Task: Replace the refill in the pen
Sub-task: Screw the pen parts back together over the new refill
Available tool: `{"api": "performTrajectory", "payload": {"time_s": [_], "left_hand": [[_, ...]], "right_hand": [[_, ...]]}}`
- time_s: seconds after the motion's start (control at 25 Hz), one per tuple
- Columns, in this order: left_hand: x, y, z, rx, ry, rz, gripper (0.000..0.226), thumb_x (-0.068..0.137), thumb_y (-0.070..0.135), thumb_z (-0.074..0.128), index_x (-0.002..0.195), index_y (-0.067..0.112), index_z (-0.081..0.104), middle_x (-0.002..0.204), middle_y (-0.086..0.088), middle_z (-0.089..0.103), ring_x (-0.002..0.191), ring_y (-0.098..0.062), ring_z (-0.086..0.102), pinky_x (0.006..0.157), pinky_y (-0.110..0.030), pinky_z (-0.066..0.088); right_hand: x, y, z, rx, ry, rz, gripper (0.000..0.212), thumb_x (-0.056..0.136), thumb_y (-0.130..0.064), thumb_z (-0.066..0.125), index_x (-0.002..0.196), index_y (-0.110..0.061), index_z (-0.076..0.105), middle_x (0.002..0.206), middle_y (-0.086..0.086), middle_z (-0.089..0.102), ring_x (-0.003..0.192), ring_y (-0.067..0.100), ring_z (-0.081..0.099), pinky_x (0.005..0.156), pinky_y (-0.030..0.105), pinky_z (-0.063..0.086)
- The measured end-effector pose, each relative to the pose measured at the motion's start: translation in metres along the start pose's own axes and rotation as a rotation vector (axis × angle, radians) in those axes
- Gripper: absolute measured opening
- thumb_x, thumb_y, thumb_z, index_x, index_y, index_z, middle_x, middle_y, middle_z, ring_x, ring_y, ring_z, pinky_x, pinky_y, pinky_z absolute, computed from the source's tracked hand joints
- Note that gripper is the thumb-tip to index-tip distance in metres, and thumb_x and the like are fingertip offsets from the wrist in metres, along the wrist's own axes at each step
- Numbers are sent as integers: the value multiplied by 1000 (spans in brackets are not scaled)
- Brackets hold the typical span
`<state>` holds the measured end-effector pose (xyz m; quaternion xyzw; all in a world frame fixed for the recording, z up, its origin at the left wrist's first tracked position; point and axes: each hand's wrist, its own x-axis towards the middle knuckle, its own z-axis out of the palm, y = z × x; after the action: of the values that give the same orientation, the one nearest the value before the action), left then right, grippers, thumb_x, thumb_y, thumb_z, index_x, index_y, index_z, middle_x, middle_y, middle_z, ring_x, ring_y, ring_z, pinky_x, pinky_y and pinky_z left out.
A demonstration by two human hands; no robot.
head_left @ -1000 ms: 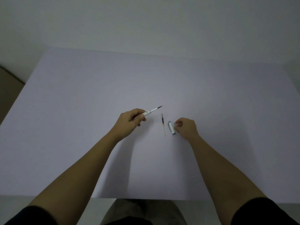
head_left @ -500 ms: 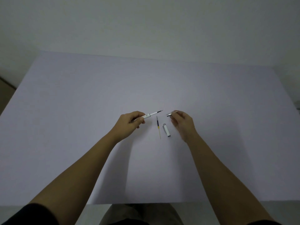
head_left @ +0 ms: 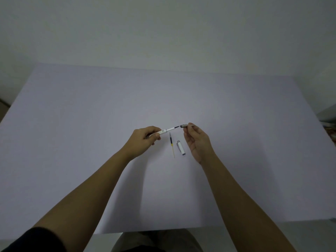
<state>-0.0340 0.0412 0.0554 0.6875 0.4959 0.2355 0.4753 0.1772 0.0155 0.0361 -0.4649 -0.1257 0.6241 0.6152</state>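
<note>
Tip section going onto pen barrel
Left hand clamps pen barrel, refill protruding; right hand pinches tip section, apparently at refill point. Keep coaxial, slide, then twist. Old refill on table.

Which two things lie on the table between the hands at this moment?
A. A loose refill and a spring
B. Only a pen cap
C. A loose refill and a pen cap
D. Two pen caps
C: a thin loose refill and a white pen cap lie side by side on the table, apart from each other, with no hand touching them.
</note>
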Motion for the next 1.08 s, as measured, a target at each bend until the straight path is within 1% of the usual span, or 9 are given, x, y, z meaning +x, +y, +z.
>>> {"api": "performTrajectory", "payload": {"time_s": [0.2,0.4,0.56,0.68,0.76,0.8,0.92,1.0,1.08], "left_hand": [[-1,1,2,2,-2,-11,17,93,21,49,102,26,64,90,4,70,65,1,58,60,-8,44],[-1,4,0,46,-19,-6,17,93,21,51,102,24,65,87,6,69,65,0,58,62,-13,44],[-4,4,-1,78,-27,8,18,92,19,51,102,22,66,85,5,69,68,-7,58,66,-21,47],[-7,4,-1,84,-37,4,19,92,17,51,102,20,67,86,3,70,68,-11,57,69,-29,48],[-7,7,0,72,-50,5,19,92,18,51,101,19,67,85,2,70,67,-13,54,68,-32,48],[-7,8,0,66,-57,10,19,92,19,51,100,20,68,85,2,70,65,-12,52,66,-30,47],[-8,11,0,99,-57,54,17,91,20,52,96,23,69,81,6,69,57,-2,47,56,-12,39],[-9,10,-2,124,-51,60,17,91,20,53,96,23,69,79,7,68,56,0,47,55,-9,38],[-11,8,-4,142,-51,64,17,91,20,54,97,24,69,77,10,67,57,2,48,55,-7,36]], "right_hand": [[-3,-2,2,-25,-44,-12,11,90,-5,55,92,-11,64,79,-4,76,79,4,70,69,14,55],[-8,-1,1,-253,-127,-62,11,88,-7,60,89,-16,66,82,-6,76,85,6,70,73,16,54],[-12,0,-1,-489,-164,-94,8,80,-17,69,82,-24,69,81,-3,75,83,13,68,82,26,54],[-14,0,-3,-519,-173,-88,8,79,-18,69,83,-25,68,85,3,71,83,17,67,90,36,50],[-17,2,-2,-488,-207,-70,11,81,-15,68,82,-25,68,83,0,73,85,18,66,91,39,48],[-19,4,-1,-485,-226,-65,13,82,-13,67,83,-26,67,83,-3,74,86,18,66,90,38,48],[-23,5,4,-587,-248,-123,14,84,-12,65,86,-26,67,84,-5,75,86,15,67,81,29,50],[-24,0,6,-762,-253,-229,13,82,-13,67,83,-26,68,84,-4,73,83,9,68,77,19,52],[-27,-4,7,-958,-222,-345,9,81,-18,69,79,-27,68,75,-3,70,69,0,64,69,10,48]]}}
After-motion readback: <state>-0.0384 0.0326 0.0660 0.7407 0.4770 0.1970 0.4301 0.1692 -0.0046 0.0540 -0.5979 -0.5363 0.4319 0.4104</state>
